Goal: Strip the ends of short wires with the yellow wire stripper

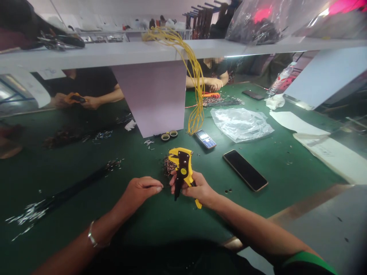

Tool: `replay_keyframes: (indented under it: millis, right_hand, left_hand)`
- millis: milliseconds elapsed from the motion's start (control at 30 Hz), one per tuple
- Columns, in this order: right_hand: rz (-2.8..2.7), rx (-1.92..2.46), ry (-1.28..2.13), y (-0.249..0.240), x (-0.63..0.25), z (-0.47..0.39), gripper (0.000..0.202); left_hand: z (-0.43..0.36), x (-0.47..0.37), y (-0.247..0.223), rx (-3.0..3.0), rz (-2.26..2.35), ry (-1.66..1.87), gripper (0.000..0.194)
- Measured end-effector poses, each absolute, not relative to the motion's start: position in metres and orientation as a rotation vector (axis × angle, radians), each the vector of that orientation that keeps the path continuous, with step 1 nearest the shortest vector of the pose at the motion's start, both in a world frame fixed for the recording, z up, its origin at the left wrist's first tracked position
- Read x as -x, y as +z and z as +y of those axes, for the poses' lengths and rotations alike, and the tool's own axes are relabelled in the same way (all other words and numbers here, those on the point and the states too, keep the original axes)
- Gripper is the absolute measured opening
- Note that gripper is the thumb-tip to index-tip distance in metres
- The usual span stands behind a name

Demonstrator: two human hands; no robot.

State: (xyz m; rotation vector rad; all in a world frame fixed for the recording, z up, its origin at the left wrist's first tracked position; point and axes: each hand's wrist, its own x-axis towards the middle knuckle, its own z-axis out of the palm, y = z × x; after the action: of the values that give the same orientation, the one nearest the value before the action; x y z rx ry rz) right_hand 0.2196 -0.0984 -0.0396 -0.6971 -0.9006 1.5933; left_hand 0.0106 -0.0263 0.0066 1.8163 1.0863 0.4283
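My right hand (202,188) is wrapped round the handles of a yellow and black wire stripper (183,168), its jaws pointing away from me and to the left. Just left of it, my left hand (145,187) pinches a thin dark wire (166,186) between thumb and forefinger; the wire's far end is lost near the fingers of my right hand. Behind the tool lies a heap of small coppery bits (169,166), partly covered by it. On the left, a long bundle of black wires (77,189) with shiny metal ends rests on the green table (137,229).
A smartphone (245,170), a keypad phone (205,139), tape rolls (165,137) and a clear plastic bag (242,124) lie ahead and right. Yellow wires (197,88) hang from the shelf (114,55) above a pale divider (160,97). Co-workers' hands (215,83) show across the table.
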Motion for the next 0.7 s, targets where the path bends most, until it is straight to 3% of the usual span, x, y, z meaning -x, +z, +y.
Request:
replay_keyframes:
  millis: [333,700]
  right_hand:
    - [-1.038,0.870,1.416,-0.043,-0.220,-0.098,0.042]
    - [-1.076,1.061,1.281,-0.053,-0.213,-0.109,0.038]
  left_hand:
    - [-0.017,-0.002,0.028,-1.732,1.320,0.739,0.017]
    - [-0.010,-0.033,0.026,-1.321,1.152,0.926,0.018]
